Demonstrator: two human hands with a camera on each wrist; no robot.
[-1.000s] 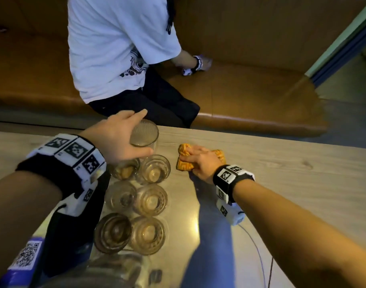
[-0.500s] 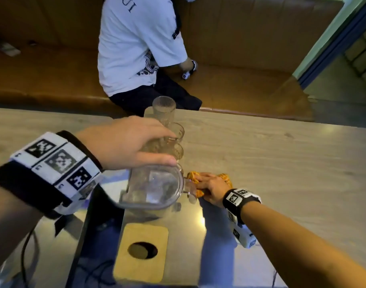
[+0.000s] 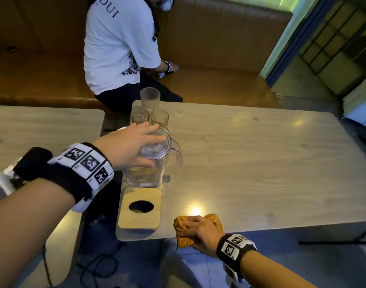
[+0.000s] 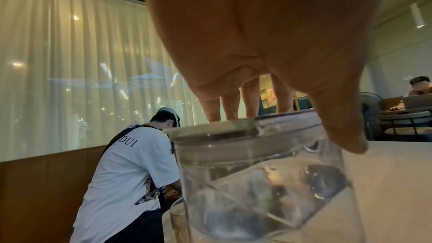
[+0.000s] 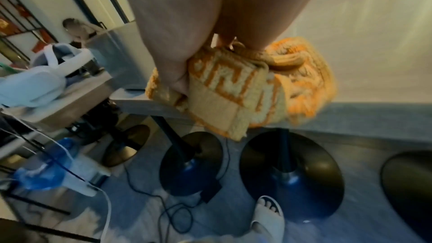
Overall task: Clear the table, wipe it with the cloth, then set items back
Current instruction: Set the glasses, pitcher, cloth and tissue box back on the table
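Note:
A clear glass pitcher (image 3: 157, 169) with a lid and some liquid stands upright at the left end of the pale wooden table (image 3: 261, 163). My left hand (image 3: 132, 146) grips it from above, fingers over the lid and thumb down the near side; the left wrist view shows the same hand (image 4: 257, 43) on the pitcher (image 4: 268, 182). At the table's near edge my right hand (image 3: 198, 231) clutches a bunched orange patterned cloth (image 3: 216, 220). In the right wrist view the cloth (image 5: 233, 84) hangs partly over the edge under my right hand (image 5: 187, 25).
A wooden box with a round hole (image 3: 140, 208) sits just in front of the pitcher. Several small glasses (image 3: 159, 118) and a tall ribbed glass (image 3: 149, 97) stand behind it. A second table (image 3: 43, 125) lies left. A person in a white shirt (image 3: 119, 48) sits on the bench beyond.
The pitcher, tilted in my left hand half a second ago, now stands upright on the table. My right hand has drawn the cloth back to the near edge.

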